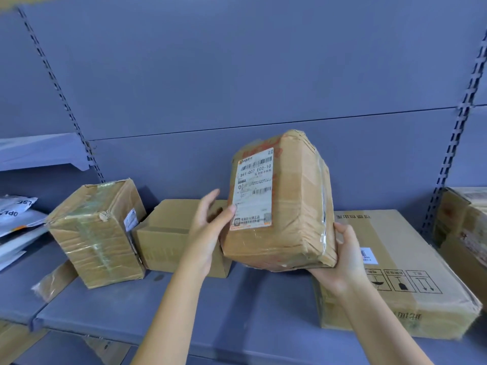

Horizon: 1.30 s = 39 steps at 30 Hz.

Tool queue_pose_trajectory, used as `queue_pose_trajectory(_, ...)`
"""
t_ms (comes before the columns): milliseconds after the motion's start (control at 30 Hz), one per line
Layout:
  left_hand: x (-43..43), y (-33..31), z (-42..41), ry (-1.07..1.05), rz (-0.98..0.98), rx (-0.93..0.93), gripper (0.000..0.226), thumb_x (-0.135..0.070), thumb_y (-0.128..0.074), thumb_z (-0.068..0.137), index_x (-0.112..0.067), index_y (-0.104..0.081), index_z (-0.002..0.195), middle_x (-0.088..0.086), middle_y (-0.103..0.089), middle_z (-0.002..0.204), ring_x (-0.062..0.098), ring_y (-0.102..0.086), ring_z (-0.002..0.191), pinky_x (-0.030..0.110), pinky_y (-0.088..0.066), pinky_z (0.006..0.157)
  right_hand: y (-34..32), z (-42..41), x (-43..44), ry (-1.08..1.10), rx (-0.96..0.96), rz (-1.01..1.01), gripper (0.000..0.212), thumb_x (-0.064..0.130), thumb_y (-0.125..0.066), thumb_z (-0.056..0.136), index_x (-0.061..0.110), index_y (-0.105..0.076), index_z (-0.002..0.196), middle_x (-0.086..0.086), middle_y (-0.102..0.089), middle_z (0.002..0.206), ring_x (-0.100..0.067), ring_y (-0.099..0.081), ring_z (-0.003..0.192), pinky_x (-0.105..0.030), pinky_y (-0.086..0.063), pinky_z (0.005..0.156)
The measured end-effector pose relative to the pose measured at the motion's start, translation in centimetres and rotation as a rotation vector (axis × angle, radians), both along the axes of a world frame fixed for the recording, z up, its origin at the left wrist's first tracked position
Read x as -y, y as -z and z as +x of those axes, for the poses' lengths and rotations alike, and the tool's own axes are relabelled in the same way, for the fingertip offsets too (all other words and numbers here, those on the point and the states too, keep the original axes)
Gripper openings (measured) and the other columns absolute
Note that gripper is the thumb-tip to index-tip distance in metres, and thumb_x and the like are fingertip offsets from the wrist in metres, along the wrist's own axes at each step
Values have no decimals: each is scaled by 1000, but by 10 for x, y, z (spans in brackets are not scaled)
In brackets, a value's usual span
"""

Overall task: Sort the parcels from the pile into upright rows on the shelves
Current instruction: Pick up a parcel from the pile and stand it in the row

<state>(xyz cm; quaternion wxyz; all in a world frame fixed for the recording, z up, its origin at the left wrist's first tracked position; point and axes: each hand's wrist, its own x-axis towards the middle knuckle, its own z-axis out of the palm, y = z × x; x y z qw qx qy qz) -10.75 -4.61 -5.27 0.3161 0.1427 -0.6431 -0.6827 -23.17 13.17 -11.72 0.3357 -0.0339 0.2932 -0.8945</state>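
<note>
A taped brown cardboard parcel [292,206] with a white shipping label facing me is held upright and slightly tilted above the blue-grey shelf [210,306]. My left hand [208,230] presses its left side, thumb on the label's lower corner. Under the parcel's lower right corner, my right hand [342,262] cups it from below. The parcel hovers over the gap between a plain low box [168,241] and a large flat box [411,280].
A tall taped box [97,233] stands at the left of the shelf, a small flat packet [52,280] lying beside it. White mailer bags [15,227] lie on the neighbouring left shelf. More cartons [463,227] stand at the far right. Slotted uprights frame the bay.
</note>
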Motion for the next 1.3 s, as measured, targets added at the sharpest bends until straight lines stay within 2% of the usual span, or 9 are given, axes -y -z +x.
queue_pose_trajectory(100, -10, 5, 5, 196, 133, 68, 49, -34, -60, 79, -24, -56, 126, -2, -68, 121, 16, -65, 110, 33, -51, 88, 4, -2, 7, 37, -96, 91, 20, 29, -62, 82, 13, -64, 93, -11, -64, 95, -24, -62, 88, -36, -47, 79)
queue_pose_trajectory(200, -16, 8, 7, 187, 110, 35, 45, -33, -58, 79, -25, -57, 124, -3, -69, 118, 16, -65, 110, 33, -53, 86, 13, -1, 15, 306, -370, 328, 31, 11, -42, 99, 20, -61, 122, -2, -65, 123, -16, -61, 112, -38, -48, 99)
queue_pose_trajectory(300, -19, 8, 9, 147, 47, 27, 47, -31, -59, 78, -24, -56, 124, -5, -69, 117, 14, -66, 107, 30, -55, 82, 14, 6, 18, 375, -486, 332, 37, 9, -43, 101, 26, -56, 131, 7, -66, 124, -13, -60, 118, -42, -44, 106)
queue_pose_trajectory(567, -36, 12, 20, 65, -3, 49, 49, -39, -61, 76, -30, -54, 124, -11, -68, 118, 10, -66, 107, 35, -51, 88, 13, 3, 17, 77, -444, 291, 41, 53, -47, 88, 25, -67, 108, -10, -65, 125, -31, -57, 122, -55, -40, 107)
queue_pose_trajectory(733, -44, 13, 26, 37, 20, 38, 39, -37, -58, 84, -32, -54, 123, -12, -68, 117, 9, -66, 106, 35, -51, 87, -1, 13, 11, 10, -441, 286, 43, 56, -46, 91, 25, -71, 107, -8, -68, 121, -26, -62, 117, -48, -43, 106)
queue_pose_trajectory(833, -48, 9, 30, 72, 12, 15, 43, -36, -59, 82, -32, -54, 125, -11, -68, 119, 10, -65, 107, 37, -51, 90, -7, 24, 3, 63, -426, 246, 40, 50, -39, 98, 31, -74, 98, -3, -72, 114, -19, -67, 107, -39, -51, 91)
queue_pose_trajectory(967, -54, 2, 39, 201, -27, -37, 50, -39, -59, 80, -37, -51, 129, -16, -67, 118, 8, -65, 108, 39, -51, 90, -13, 46, -17, 199, -462, 179, 39, 41, -36, 102, 18, -65, 116, -3, -73, 108, -17, -70, 100, -27, -55, 74)
queue_pose_trajectory(1200, -73, 9, 68, 444, -72, -17, 42, -39, -63, 84, -40, -52, 124, -17, -66, 119, 4, -62, 110, 40, -47, 99, 3, 110, -59, 507, -483, 297, 48, 50, -40, 93, 20, -63, 122, -3, -69, 119, -16, -62, 115, -35, -47, 97)
queue_pose_trajectory(1300, -98, 20, 73, 577, -19, -5, 27, -32, -50, 92, -41, -55, 117, -16, -69, 115, 5, -64, 108, 35, -48, 96, 15, 145, -92, 610, -445, 341, 56, 54, -40, 90, 18, -60, 127, -2, -68, 122, -15, -61, 117, -28, -50, 90)
